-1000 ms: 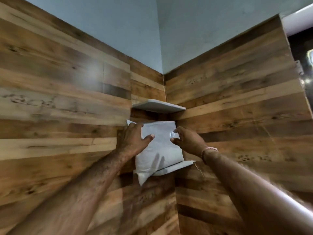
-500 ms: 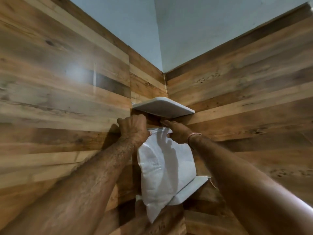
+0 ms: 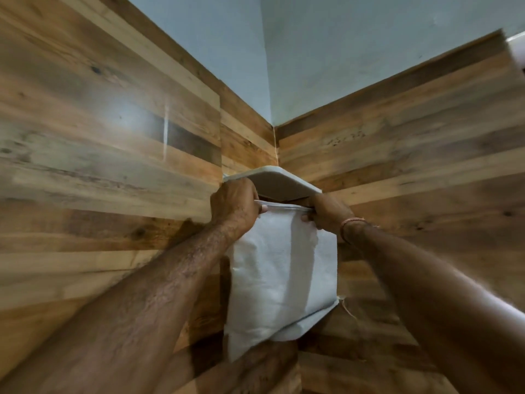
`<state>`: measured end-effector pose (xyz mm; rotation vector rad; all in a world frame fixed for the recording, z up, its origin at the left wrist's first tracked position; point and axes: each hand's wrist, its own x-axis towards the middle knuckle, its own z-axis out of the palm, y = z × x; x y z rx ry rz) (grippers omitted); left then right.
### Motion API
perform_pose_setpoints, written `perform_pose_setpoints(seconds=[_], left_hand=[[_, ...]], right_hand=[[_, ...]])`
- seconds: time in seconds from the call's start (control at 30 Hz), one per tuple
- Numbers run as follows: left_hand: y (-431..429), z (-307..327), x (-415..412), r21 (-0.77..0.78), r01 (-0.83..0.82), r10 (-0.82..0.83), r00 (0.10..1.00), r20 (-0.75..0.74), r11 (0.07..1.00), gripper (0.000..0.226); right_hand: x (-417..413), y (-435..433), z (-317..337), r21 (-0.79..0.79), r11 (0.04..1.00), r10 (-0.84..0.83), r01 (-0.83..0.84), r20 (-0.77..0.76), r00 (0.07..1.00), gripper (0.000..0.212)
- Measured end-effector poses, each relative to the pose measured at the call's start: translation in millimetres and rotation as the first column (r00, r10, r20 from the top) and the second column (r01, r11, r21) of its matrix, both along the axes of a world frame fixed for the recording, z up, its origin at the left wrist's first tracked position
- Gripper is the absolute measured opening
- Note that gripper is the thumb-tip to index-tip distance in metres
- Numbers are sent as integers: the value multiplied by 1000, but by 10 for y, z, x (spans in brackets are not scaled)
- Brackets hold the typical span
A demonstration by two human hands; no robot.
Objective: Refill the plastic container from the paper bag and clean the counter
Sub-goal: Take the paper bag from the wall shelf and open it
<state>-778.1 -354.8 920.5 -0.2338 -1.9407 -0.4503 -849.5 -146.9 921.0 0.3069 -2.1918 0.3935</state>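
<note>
so right now i've got the white bag up in the corner of the wood-panel walls, sitting on the lower corner shelf with its top edge just under the upper corner shelf. my left hand is clenched on the top left corner of the bag and my right hand is pinching the top right corner, so both are grasping the bag by its rim. the bag stands roughly upright, and its bottom left corner hangs off the shelf edge a bit.

my take on doing this bit well: keep the top pulled flat between both hands so nothing spills, and watch the gap under the upper shelf, it's tight and the rim could catch there. i'd keep the weight on the lower shelf until i'm sure of my grip, since that overhanging corner looks like it could slip off. the bag looks soft and part full, so it'll probably sag if i hold it by one corner only.

can't see the plastic container or the worktop from here, so no idea how far along the refill is.
</note>
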Motion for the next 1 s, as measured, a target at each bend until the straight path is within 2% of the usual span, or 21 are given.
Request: perform_pose_setpoints(seconds=[0.17,0.27,0.4,0.53,0.63,0.77,0.87,1.0], left_hand=[[223,7,434,-12,59,-59,997,-45,998,23],[508,-161,772,-23,117,-118,992,-54,993,22],[954,-650,1285,27,217,-217,976,17,976,22],[1435,-1295,1902,42,244,-248,961,121,969,24],[1861,-1776,2416,56,278,-283,933,221,959,26],[2355,-2423,2979,35,262,-258,904,341,964,27],[2602,-2946,3303,21,256,-240,870,431,966,28],[2814,-3659,3710,16,246,-222,840,496,969,29]], right_hand=[[680,460,-36,21,998,-57,58,-28,998,5],[1137,802,-177,11,995,-103,103,-16,995,13],[1837,1303,-576,-9,990,-141,141,58,988,23],[2542,1846,-1175,-15,986,-163,166,137,977,37],[3077,2319,-1733,-35,989,-131,144,246,960,28],[3728,2861,-2476,-97,985,-99,141,351,931,31],[4053,3142,-3040,-85,982,-114,168,440,891,18],[4370,3432,-3745,-80,978,-123,192,524,843,29]])
